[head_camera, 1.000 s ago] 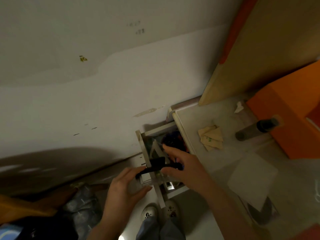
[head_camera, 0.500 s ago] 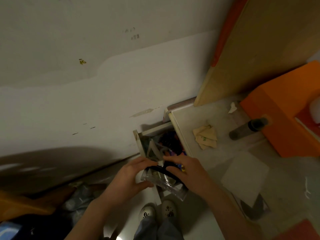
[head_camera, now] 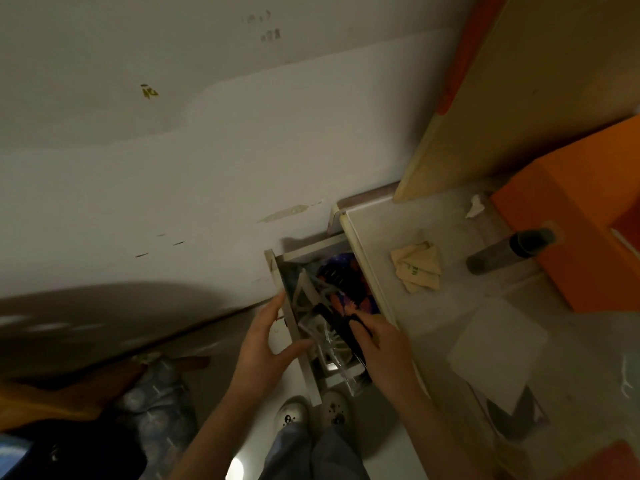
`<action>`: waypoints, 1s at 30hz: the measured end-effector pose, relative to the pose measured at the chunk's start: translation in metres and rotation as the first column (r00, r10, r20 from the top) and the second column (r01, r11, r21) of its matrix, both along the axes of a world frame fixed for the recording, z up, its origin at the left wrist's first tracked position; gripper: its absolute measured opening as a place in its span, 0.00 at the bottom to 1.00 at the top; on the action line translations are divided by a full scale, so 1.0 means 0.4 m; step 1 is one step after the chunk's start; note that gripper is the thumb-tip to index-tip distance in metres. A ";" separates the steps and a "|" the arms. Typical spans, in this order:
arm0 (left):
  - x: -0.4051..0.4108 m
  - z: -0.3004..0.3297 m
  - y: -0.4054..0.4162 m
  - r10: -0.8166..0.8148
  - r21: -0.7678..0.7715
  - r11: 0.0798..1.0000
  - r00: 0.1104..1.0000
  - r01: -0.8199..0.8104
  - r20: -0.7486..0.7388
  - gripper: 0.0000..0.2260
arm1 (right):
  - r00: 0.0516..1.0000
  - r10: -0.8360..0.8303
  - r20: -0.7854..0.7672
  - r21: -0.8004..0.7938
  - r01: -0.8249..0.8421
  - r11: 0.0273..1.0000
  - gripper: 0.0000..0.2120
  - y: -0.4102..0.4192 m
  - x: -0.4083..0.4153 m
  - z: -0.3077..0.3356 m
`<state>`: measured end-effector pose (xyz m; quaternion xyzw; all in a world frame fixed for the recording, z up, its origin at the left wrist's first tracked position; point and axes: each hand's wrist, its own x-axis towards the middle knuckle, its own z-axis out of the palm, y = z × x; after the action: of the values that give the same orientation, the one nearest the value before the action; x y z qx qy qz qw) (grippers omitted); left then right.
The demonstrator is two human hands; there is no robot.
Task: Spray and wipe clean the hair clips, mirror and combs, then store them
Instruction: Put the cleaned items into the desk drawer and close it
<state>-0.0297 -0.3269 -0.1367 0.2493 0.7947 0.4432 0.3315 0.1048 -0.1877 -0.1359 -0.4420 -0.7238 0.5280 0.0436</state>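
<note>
both hands meet at the open drawer [head_camera: 277,271], lower centre: right hand [head_camera: 382,344] fingers clamped on a black comb [head_camera: 341,323], left hand [head_camera: 263,344] fingers spread, resting against the drawer's side.

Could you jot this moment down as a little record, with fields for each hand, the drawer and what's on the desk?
left hand: fingers straight, touching the open drawer's outer side
right hand: grip on a black comb, over a clear plastic box in the drawer
drawer contents: crowded, mostly too dim to name
desk: folded tan cloth, dark bottle lying on its side, orange box, white sheet
</note>
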 end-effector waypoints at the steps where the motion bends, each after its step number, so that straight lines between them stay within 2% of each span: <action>1: 0.010 -0.008 0.002 0.025 -0.015 1.000 1.000 -0.024 0.013 0.38 | 0.999 -0.033 0.015 0.024 0.033 0.999 0.13 -0.002 -0.002 -0.013; 6: 0.053 -0.072 -0.002 0.045 -0.088 0.995 0.999 -0.043 0.021 0.43 | 0.987 -0.130 0.089 0.132 0.118 0.984 0.14 -0.013 -0.040 -0.077; 12: 0.081 -0.130 -0.008 0.032 -0.074 0.997 0.999 -0.030 0.025 0.44 | 0.955 -0.283 0.083 0.318 0.244 0.916 0.15 -0.024 -0.117 -0.145; 15: 0.080 -0.148 -0.015 0.030 -0.049 0.998 0.999 -0.029 0.018 0.44 | 0.935 -0.343 0.092 0.350 0.292 0.890 0.15 -0.004 -0.153 -0.177; 22: 0.080 -0.170 -0.029 0.004 -0.017 1.000 1.000 -0.004 0.013 0.44 | 0.936 -0.345 0.066 0.322 0.307 0.895 0.16 0.035 -0.187 -0.244; 25: 0.079 -0.177 -0.030 0.000 -0.012 1.000 1.000 0.000 0.024 0.45 | 0.948 -0.316 0.037 0.245 0.298 0.923 0.16 0.041 -0.189 -0.252; 30: 0.080 -0.180 -0.034 0.003 -0.020 1.000 0.999 -0.003 0.035 0.45 | 0.974 -0.222 0.038 0.124 0.216 0.968 0.25 0.046 -0.170 -0.287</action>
<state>0.0022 -0.3404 -0.2088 0.2370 0.7934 0.4402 0.3472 0.0369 -0.1694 -0.2507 -0.5294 -0.7016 0.4643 0.1092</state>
